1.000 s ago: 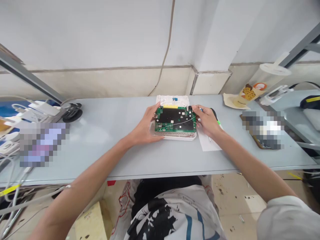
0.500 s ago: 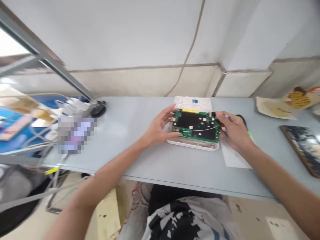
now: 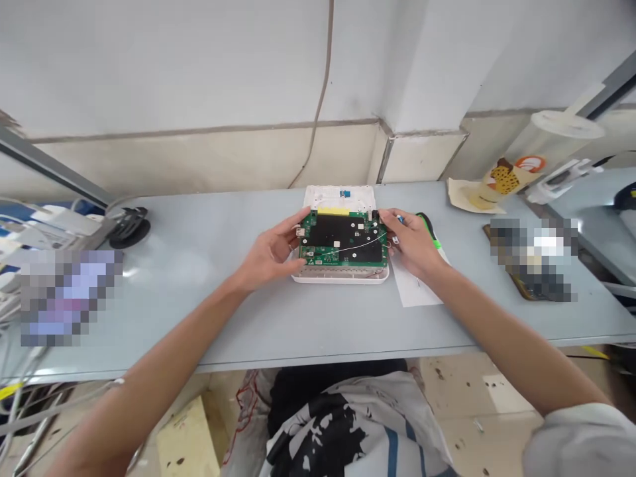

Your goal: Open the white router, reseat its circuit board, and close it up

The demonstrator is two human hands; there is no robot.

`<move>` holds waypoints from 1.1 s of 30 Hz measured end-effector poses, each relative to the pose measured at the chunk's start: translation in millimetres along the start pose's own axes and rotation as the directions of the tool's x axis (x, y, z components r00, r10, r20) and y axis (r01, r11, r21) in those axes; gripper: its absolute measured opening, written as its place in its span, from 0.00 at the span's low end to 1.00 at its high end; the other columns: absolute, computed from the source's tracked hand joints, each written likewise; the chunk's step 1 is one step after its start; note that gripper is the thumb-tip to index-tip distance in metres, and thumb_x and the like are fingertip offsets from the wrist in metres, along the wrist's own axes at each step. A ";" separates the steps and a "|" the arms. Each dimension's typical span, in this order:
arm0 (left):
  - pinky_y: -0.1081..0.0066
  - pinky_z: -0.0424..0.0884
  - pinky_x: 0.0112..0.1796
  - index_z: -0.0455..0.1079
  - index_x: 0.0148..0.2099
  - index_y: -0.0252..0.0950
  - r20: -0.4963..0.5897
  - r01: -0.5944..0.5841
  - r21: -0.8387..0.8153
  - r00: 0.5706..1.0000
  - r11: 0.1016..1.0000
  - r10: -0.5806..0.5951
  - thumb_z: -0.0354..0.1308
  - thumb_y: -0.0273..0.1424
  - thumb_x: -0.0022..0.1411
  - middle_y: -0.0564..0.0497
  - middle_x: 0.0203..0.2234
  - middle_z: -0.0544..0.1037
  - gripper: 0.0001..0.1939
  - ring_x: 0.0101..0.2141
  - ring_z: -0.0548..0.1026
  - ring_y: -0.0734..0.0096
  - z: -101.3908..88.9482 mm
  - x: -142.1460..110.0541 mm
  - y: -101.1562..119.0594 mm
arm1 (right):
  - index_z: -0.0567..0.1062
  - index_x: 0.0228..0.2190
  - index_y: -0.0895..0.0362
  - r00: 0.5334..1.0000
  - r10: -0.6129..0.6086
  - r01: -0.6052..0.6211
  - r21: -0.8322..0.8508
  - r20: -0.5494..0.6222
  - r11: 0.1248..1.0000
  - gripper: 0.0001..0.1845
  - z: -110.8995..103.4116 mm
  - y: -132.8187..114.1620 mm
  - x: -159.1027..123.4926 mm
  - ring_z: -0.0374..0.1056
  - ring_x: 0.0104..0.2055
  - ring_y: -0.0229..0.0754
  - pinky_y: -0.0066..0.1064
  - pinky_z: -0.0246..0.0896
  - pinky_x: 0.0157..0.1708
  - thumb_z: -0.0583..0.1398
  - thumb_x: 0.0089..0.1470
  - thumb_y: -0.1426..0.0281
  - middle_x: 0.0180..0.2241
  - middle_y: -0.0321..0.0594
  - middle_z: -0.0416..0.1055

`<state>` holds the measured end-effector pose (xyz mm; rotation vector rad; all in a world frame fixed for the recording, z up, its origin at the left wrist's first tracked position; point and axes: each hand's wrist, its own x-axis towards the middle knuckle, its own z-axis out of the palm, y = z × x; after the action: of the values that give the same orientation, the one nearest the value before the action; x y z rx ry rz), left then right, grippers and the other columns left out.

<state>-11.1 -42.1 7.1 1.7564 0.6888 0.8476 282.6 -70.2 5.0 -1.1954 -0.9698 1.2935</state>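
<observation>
A green circuit board [image 3: 342, 242] with a black middle patch and a thin white wire across it lies in a white plastic shell [image 3: 340, 277] on the grey table. My left hand [image 3: 271, 250] grips the board's left edge, thumb on top and fingers curled under. My right hand [image 3: 413, 243] holds the board's right edge, fingers closed on it near a small blue part. Just behind the board lies a white cover [image 3: 340, 195].
A white paper sheet [image 3: 415, 290] lies under my right wrist, a black and green tool [image 3: 428, 229] behind it. A black round object [image 3: 128, 226] and cables sit at the left. A printed paper cup [image 3: 501, 180] lies at the right. The table's front edge [image 3: 318, 354] is near my lap.
The camera swung left and then back; both hands stayed on the board's edges and the board stayed in its shell.
</observation>
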 end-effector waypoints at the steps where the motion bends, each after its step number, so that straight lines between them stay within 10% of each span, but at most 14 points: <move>1: 0.48 0.75 0.59 0.56 0.76 0.48 0.015 0.011 -0.002 1.000 1.000 -0.011 0.73 0.46 0.58 0.40 0.69 0.68 0.50 0.61 0.74 0.47 0.2 -0.6 1.9 | 0.71 0.26 0.53 1.000 0.012 -0.012 0.010 -0.002 1.000 0.27 -0.3 -0.5 0.1 0.52 0.22 0.33 0.28 0.49 0.16 0.73 0.46 0.46 0.22 0.30 0.56; 12: 0.52 0.78 0.58 0.57 0.75 0.58 0.040 -0.136 0.409 0.991 0.902 0.132 0.68 0.47 0.65 0.50 0.77 0.49 0.41 0.68 0.65 0.43 -0.6 -6.2 24.0 | 0.76 0.29 0.55 0.999 0.034 -0.034 0.001 0.036 0.999 0.23 -8.3 -2.0 -4.4 0.52 0.24 0.33 0.25 0.43 0.13 0.73 0.50 0.49 0.27 0.34 0.59; 17: 0.55 0.78 0.56 0.55 0.76 0.55 0.152 -0.379 0.825 0.863 0.419 0.482 0.55 0.25 0.74 0.44 0.71 0.65 0.34 0.64 0.72 0.54 2.1 -11.1 22.6 | 0.73 0.26 0.55 0.991 0.048 -0.053 0.042 0.127 0.998 0.25 -3.2 -5.0 -4.8 0.49 0.23 0.31 0.24 0.44 0.13 0.74 0.49 0.50 0.24 0.31 0.56; 23: 0.64 0.75 0.31 0.70 0.65 0.51 0.336 -0.293 0.939 0.668 -0.180 0.664 0.58 0.18 0.67 0.51 0.50 0.85 0.30 0.37 0.80 0.62 -1.9 -12.6 27.4 | 0.75 0.29 0.55 0.980 0.035 -0.022 -0.072 0.197 0.997 0.24 -0.9 -4.4 -2.7 0.51 0.19 0.31 0.26 0.43 0.14 0.70 0.54 0.47 0.22 0.30 0.57; 33: 0.57 0.69 0.37 0.74 0.42 0.43 0.356 -0.499 0.866 0.582 -0.025 0.731 0.58 0.22 0.67 0.52 0.39 0.86 0.09 0.43 0.78 0.57 5.5 7.7 42.1 | 0.82 0.42 0.53 0.963 -0.156 0.247 -0.482 0.221 0.841 0.24 5.6 -6.1 -5.2 0.62 0.21 0.35 0.31 0.54 0.21 0.60 0.64 0.47 0.37 0.41 0.81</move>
<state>0.3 -52.3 47.5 3.3001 0.4603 1.4444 277.7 -74.2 12.5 -1.3389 -1.5941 1.0099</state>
